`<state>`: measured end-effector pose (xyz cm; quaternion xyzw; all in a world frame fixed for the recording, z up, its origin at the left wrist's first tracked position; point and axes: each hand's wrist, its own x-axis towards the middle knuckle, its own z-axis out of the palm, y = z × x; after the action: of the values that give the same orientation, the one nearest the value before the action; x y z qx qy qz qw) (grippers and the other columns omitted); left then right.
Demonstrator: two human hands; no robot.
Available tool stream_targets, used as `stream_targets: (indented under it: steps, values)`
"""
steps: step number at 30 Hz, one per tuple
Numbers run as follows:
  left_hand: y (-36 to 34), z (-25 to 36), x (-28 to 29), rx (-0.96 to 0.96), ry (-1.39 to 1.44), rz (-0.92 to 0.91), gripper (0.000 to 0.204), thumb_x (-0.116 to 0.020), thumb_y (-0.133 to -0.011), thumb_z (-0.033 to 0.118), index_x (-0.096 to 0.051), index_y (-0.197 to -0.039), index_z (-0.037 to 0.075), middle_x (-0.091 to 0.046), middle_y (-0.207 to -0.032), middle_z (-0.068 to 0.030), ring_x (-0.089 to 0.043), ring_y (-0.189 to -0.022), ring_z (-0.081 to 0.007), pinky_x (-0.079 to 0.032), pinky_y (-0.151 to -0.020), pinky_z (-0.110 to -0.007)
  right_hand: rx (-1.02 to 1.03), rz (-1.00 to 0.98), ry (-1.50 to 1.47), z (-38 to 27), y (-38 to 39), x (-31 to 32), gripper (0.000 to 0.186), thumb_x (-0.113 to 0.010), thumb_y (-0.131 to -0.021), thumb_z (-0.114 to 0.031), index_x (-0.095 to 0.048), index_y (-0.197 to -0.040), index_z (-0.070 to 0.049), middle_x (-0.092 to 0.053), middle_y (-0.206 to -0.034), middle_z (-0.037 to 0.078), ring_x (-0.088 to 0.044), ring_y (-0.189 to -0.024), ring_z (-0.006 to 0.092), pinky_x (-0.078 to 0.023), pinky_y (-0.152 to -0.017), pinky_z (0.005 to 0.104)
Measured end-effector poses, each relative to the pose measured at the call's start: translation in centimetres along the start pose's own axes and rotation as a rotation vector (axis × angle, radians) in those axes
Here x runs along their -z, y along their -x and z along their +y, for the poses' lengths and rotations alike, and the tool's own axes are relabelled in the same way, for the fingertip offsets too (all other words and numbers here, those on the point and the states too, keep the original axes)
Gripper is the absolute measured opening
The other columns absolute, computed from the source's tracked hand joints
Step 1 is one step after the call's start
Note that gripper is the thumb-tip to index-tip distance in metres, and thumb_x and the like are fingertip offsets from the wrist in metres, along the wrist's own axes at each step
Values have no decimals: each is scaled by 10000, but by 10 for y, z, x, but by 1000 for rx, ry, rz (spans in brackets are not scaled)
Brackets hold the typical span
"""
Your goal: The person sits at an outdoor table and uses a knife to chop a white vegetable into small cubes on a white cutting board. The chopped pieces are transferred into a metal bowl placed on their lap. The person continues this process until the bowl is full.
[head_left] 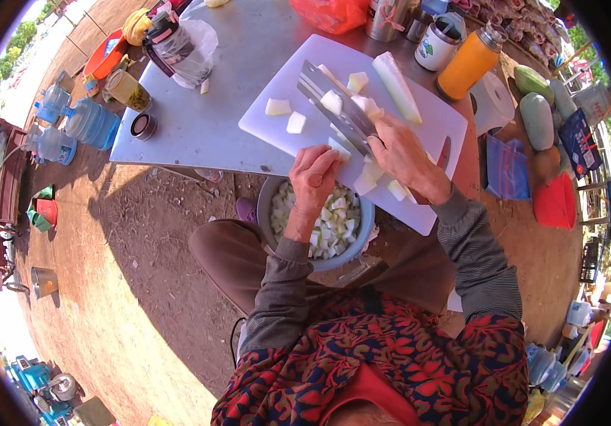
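My right hand [408, 157] grips the handle of a kitchen knife [353, 118], its broad blade slanting to the far left over a white cutting board [266, 131]. A white gourd chunk [331, 102] lies against the blade. My left hand [314, 172] is closed, its fingertips on a pale gourd piece [339, 148] beside the blade; the fingers partly hide it. Loose gourd chunks [277, 106] and a long gourd wedge [396, 86] rest on the board. Below my left hand, a blue-grey basin [366, 226] between my knees holds many cut white pieces.
The board overhangs the near edge of a metal-topped table [234, 53]. At its far right stand an orange bottle [470, 62] and a white mug [438, 44]; a red plastic bag [330, 13] lies farther back. Several whole gourds [537, 119] lie on the right, near a red bucket [554, 202].
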<state>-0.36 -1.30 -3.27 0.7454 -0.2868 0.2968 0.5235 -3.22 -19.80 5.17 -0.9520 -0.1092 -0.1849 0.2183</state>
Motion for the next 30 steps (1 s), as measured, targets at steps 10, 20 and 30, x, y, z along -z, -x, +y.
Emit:
stream_targets:
  steps: [10, 20, 30]
  values:
    - [5, -4, -2, -52, -44, -62, 210, -753, -661, -35, -705, -838, 68, -665, -876, -55, -623, -800, -265, -516, -695, -361, 32, -305, 177, -40, 8, 27, 112, -606, -824, -69, -553, -898, -5, -594, -941, 205, -661, -755, 371, -541, -644, 440]
    - [-1, -6, -3, -92, -94, -140, 176, -719, -681, -15, -703, -824, 88, -671, -879, -52, -628, -808, -269, -526, -698, -365, -281, -250, -145, -15, -18, -12, 118, -573, -833, -74, -556, -841, 42, -635, -782, 241, -663, -595, 339, -532, -549, 409]
    - [-37, -47, 23, 24, -471, -40, 445, -736, -800, 434, -686, -1140, 151, -573, -1302, -166, -515, -1213, -395, -349, -1056, -515, -298, 71, -306, 5, 30, 62, 132, -596, -856, -49, -534, -838, 67, -591, -774, 227, -592, -647, 374, -472, -587, 425]
